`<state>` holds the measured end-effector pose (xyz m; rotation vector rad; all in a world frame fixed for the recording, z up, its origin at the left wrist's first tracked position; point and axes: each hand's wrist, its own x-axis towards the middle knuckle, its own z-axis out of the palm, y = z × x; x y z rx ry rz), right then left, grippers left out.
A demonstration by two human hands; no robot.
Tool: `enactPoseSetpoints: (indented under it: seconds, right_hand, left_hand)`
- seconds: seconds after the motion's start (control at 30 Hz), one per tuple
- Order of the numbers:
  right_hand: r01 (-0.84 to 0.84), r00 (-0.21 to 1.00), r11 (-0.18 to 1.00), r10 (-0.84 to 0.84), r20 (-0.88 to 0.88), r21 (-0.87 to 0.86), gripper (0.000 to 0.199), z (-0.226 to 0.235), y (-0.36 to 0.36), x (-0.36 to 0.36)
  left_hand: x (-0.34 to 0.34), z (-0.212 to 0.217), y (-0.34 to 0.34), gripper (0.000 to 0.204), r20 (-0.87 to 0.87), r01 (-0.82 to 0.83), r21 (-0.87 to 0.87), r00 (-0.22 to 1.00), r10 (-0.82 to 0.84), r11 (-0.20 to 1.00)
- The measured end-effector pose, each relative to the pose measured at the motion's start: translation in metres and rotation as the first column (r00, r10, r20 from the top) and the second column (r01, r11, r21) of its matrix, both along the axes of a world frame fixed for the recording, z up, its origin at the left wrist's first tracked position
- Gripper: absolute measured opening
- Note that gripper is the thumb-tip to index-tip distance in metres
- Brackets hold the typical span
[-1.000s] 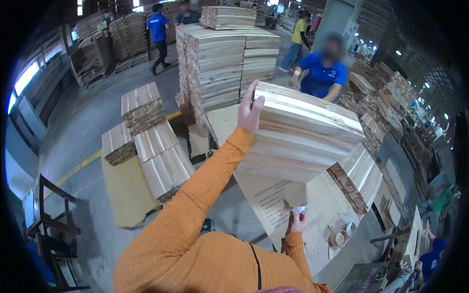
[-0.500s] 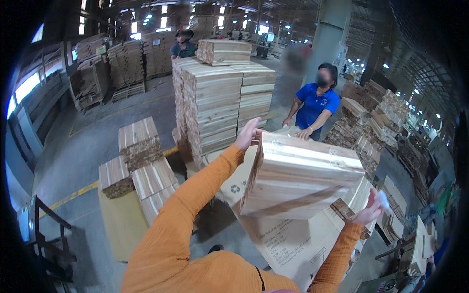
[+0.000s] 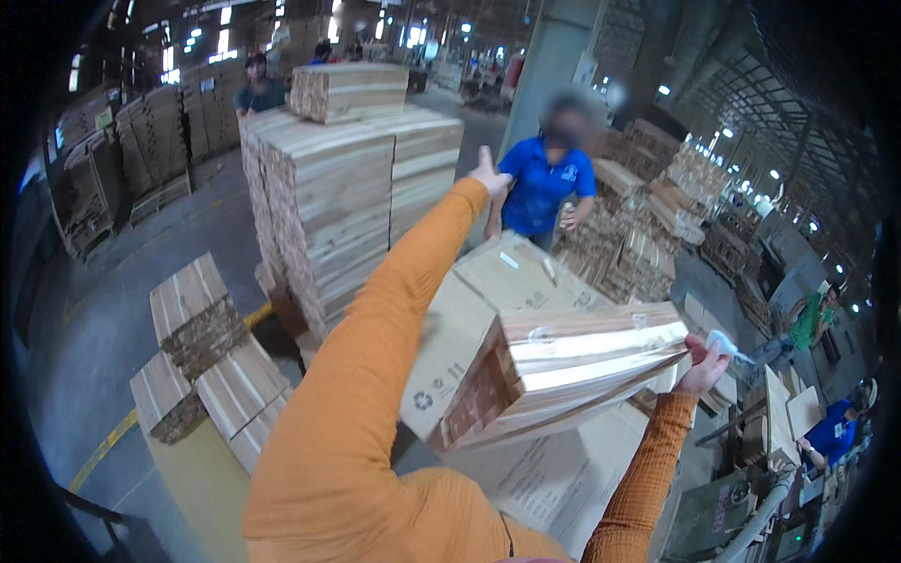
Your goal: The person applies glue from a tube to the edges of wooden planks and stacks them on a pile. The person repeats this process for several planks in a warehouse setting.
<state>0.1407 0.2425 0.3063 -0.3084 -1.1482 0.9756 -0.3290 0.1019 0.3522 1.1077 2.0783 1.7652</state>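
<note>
On flattened cardboard [image 3: 450, 338] in front of me, a thick pale wooden piece with darker stripes [image 3: 587, 361] is tilted, its broad side facing up toward me. It may be a bundle of boards; I cannot tell. My right hand [image 3: 702, 366] is at its right corner, fingers bent, with a crumpled white cloth-like piece [image 3: 723, 343] between them. My left hand [image 3: 490, 176] is raised at the end of a stretched arm, away from the wood, with fingers apart and nothing in it. A co-worker in a blue shirt [image 3: 549, 183] stands across from me, hands off the wood.
A tall stack of boards [image 3: 328, 197] rises at the left, with a smaller bundle [image 3: 349, 92] on top. Lower bundles [image 3: 199, 314] lie at the near left. More wood piles [image 3: 624, 235] stand behind the co-worker. Other people work at the far right.
My left hand has left the wooden piece's top corner and moved up. My right hand has come to its right corner. The wooden piece leans differently, and the co-worker's hands have lifted off.
</note>
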Motion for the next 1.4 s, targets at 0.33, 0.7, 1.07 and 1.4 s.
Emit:
enactPoseSetpoints:
  seconds: [0.33, 0.7, 1.07, 1.4]
  right_hand:
    - [0.117, 0.961, 0.991, -0.095, 0.259, -0.069, 0.029, 0.016, 0.019, 0.015]
    - [0.308, 0.937, 0.944, -0.279, 0.211, -0.119, 0.035, 0.008, 0.02, -0.01]
    - [0.254, 0.964, 0.963, -0.244, 0.107, -0.094, 0.031, 0.004, 0.015, -0.013]
    - [0.244, 0.961, 0.97, -0.243, 0.134, 0.008, 0.031, 0.0, 0.021, -0.014]
  left_hand:
    - [0.165, -0.315, -0.192, 0.05, -0.399, -0.117, -0.345, 0.916, -0.033, 0.931]
    - [0.008, -0.359, -0.324, 0.043, -0.279, -0.786, -0.55, 0.492, 0.825, 0.283]
    - [-0.038, -0.369, -0.446, 0.049, -0.024, -0.157, -0.983, 0.606, 0.795, 0.09]
    - [-0.024, -0.318, -0.267, 0.058, 0.244, -0.383, -0.119, 0.883, 0.401, 0.916]
